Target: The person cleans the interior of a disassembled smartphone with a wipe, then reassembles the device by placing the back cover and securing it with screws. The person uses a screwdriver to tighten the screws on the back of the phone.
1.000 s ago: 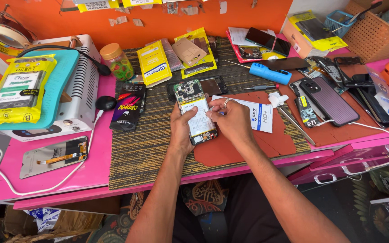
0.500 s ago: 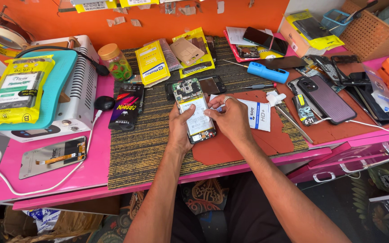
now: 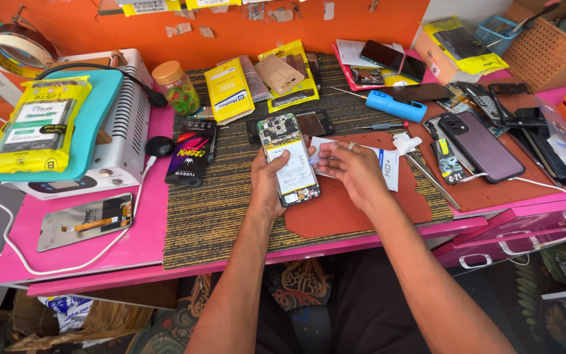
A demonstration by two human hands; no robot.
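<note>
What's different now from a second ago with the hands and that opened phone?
The right hand has come off the opened phone and now sits just to its right, over the white packet. The thin tool it seemed to hold earlier can't be made out now. The left hand still holds the phone; the blue tool hasn't moved.

An orange wall (image 3: 283, 26) rises behind the workbench, with scraps of tape and paper stuck along its upper part. The bench is a pink table (image 3: 99, 252) with a pink front edge; a brown woven mat (image 3: 224, 210) covers its middle, and a reddish mat (image 3: 335, 216) lies over that. At the right, a pink drawer (image 3: 525, 236) with metal handles sits below the tabletop. A wicker basket (image 3: 548, 56) stands at the far right corner. Under the table, crumpled paper and bags (image 3: 73, 314) lie on the floor. The light is even and bright.
</note>
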